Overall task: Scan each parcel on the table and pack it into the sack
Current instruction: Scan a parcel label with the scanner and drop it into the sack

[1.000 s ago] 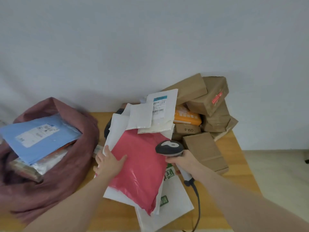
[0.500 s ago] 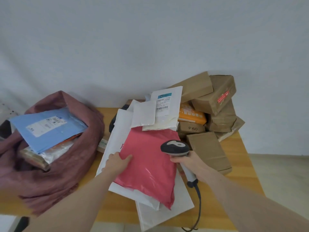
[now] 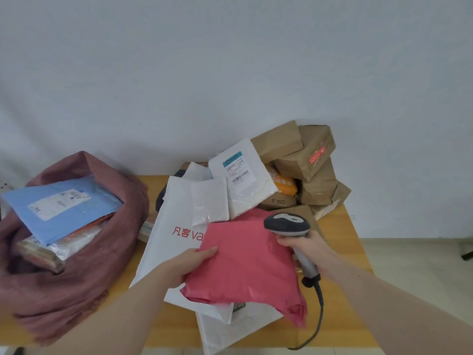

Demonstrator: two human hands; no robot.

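A glossy, crinkled red mailer (image 3: 245, 265) is gripped by the left hand (image 3: 189, 265); a grey scanner (image 3: 288, 224) is clasped by the right hand (image 3: 307, 249).

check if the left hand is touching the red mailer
Touching. The head view shows the left hand gripping the red mailer's left edge, fingers lying on its top.

A single head-worn wide-angle camera looks forward and down from close above the wooden surface (image 3: 353, 234), facing a pale wall (image 3: 230, 73); both forearms reach in from the bottom edge, the floor (image 3: 422, 265) showing at right.
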